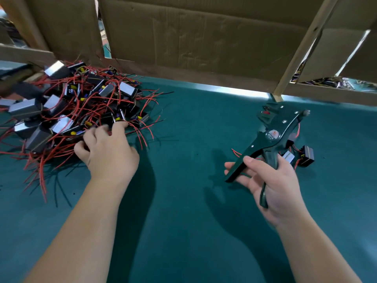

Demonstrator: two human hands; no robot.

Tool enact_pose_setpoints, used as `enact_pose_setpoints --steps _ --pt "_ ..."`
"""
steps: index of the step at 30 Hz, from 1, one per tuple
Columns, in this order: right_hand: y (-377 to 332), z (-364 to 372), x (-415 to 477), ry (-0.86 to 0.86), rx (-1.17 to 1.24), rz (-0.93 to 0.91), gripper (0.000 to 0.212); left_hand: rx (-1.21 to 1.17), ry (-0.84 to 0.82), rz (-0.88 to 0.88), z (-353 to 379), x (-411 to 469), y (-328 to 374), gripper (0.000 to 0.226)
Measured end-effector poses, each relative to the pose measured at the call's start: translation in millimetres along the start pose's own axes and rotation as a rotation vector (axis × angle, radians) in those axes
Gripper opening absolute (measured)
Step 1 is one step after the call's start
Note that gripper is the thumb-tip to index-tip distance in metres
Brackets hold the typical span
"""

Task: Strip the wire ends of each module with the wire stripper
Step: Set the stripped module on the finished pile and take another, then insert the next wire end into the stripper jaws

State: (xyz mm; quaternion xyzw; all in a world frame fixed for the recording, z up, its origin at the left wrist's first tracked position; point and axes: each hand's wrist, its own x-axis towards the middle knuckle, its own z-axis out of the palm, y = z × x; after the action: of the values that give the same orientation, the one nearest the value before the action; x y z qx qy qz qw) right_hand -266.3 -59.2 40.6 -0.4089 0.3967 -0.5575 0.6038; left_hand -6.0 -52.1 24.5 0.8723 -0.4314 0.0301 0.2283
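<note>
Mostly undone, seemingly: right grip clasps black wire stripper; left grip, hold unclear, probes heap of red-wired grey modules.

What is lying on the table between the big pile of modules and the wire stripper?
Nothing. The head view shows only bare green table between the pile of modules and the wire stripper.

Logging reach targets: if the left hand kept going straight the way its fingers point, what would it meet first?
The left hand would meet the pile of modules first, probably; its fingertips are at its red wires.
</note>
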Motion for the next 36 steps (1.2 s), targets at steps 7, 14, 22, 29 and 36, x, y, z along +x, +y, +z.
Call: enact_pose_setpoints --steps 7,14,22,29,36 --pt "8 2 -4 -0.050 -0.076 0.027 0.022 -0.156 0.119 0.088 0 3 0 0.029" --pt "7 5 -7 -0.109 -0.054 0.083 0.030 -0.125 -0.014 0.316 0 1 5 0.022" --pt "5 9 -7 -0.119 0.024 0.118 0.025 -0.190 -0.043 0.474 2 -2 8 0.003" --pt "2 11 -7 -0.279 0.139 0.275 0.051 -1.019 -0.354 0.169 -9 -19 32 0.015" --pt "6 13 -9 -0.410 0.108 0.425 0.052 -1.273 -0.495 0.104 -11 -24 39 0.014"
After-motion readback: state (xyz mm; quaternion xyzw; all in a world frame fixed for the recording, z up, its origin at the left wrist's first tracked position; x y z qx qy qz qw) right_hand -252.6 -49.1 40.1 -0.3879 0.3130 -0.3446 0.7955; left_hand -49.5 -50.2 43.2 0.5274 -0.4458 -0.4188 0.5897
